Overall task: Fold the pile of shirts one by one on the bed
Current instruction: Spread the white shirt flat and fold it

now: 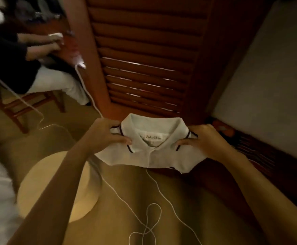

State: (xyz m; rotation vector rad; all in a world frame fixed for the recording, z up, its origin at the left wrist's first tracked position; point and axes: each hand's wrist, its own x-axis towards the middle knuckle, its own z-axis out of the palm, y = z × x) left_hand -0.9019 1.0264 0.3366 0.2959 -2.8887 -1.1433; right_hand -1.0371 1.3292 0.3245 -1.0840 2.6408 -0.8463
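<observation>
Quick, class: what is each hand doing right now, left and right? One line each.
Left hand: closed, gripping the folded white polo shirt by its left shoulder.
Right hand: closed, gripping the same shirt by its right shoulder.

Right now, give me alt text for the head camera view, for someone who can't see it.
A left-hand grip and a right-hand grip hold a folded white polo shirt by its shoulders, in front of a dark wooden louvred door. A white cord loops over the tan surface below, and another person sits at the upper left.
</observation>
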